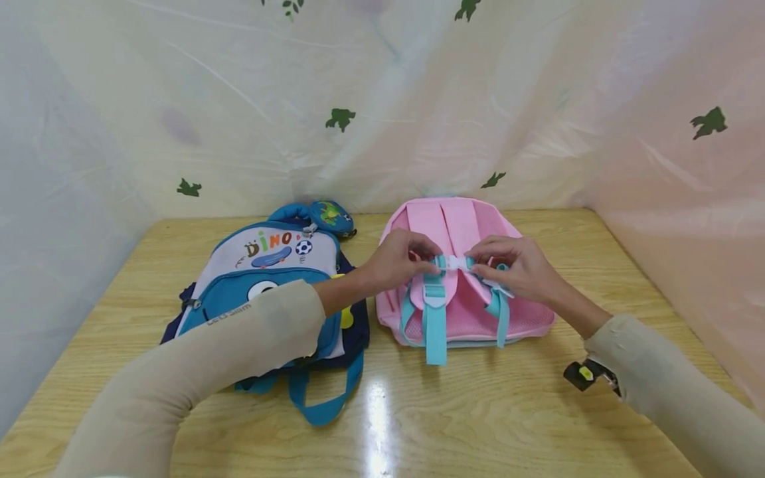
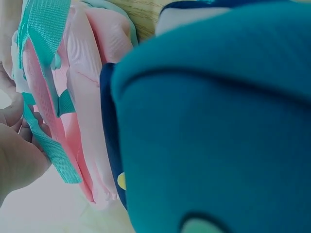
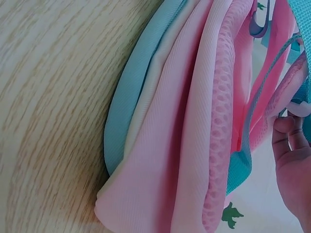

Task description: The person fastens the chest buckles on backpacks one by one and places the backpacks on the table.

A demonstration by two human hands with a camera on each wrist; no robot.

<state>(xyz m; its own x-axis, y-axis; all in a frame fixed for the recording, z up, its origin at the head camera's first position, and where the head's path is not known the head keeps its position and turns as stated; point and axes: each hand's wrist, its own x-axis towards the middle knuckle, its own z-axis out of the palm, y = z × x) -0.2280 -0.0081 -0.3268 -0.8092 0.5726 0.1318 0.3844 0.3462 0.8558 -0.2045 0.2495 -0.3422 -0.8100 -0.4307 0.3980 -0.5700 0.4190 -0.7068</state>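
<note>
Right of centre in the head view, over the pink backpack (image 1: pixel 469 317), the white strap buckle (image 1: pixel 457 263) is held between the fingers (image 1: pixel 425 267), its 2 ends pinched by the left hand (image 1: pixel 402 260) and right hand (image 1: pixel 521 265).

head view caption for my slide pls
Both hands at a white buckle on a pink backpack, a dino backpack alongside.

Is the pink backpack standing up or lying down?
Lying down: the pink backpack rests on the table with its shoulder straps facing up.
</note>
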